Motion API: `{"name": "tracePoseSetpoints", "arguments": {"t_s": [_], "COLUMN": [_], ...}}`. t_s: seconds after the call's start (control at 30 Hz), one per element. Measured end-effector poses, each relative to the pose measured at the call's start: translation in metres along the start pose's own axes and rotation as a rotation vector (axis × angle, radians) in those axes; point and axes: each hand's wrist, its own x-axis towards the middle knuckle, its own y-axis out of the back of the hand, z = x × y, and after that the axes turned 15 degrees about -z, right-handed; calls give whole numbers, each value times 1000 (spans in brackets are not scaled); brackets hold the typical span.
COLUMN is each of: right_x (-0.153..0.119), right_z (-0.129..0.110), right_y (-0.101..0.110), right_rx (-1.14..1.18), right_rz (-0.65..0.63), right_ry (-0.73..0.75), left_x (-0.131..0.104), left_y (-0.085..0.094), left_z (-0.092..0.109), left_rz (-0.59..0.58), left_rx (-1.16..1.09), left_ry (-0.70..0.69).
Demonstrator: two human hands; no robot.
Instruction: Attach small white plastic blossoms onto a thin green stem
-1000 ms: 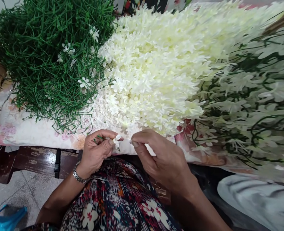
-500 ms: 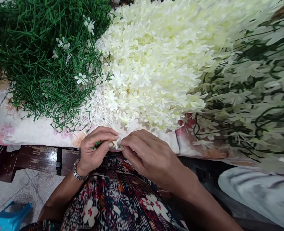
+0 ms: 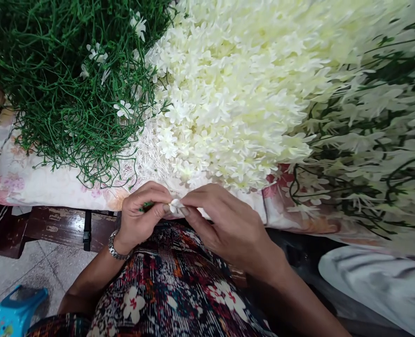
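Note:
Between my fingertips, just over my lap, is a small white artificial flower (image 3: pixel 175 205). My left hand (image 3: pixel 144 213), with a metal watch on its wrist, pinches a green stem (image 3: pixel 146 206) that shows inside the curled fingers. Thumb and forefinger of my right hand (image 3: pixel 225 217) pinch the flower from the other side. Beyond my hands lies a large heap of creamy white artificial flowers (image 3: pixel 228 107). To its left is a tangled pile of green plastic stems (image 3: pixel 70 89), with several white flowers on it.
Thin white filaments (image 3: pixel 147 152) lie between the two piles on a floral cloth (image 3: pixel 53 187). At right are finished-looking flower sprays with green stems (image 3: pixel 362 154). A blue plastic stool (image 3: pixel 16 313) stands on the floor at lower left. Pale fabric (image 3: pixel 379 285) shows at lower right.
My hands stay together, shifted slightly right and up in view. The flower between the fingertips has turned, and its petals now look more bunched. The camera view has shifted a little.

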Motion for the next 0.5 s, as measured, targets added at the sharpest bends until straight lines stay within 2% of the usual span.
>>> {"name": "tracePoseSetpoints", "arguments": {"t_s": [0.1,0.23,0.37,0.5], "right_x": [1,5,3,-4], "right_z": [0,-1,1,4], "right_y": [-3,-15,-21,-17], "right_rx": [106,165,169,209], "right_rz": [32,78,148,147], "right_ry": [-42,-1,-24,-148], "left_x": [0,-1,-2,-4], "left_y": [-3,-9,-8,-3], "left_z": [-2,-4,-1,9], "left_rz": [113,120,39,-116], "left_rx": [-246,-331,-188,37], "left_ry": [84,98,93,117]}}
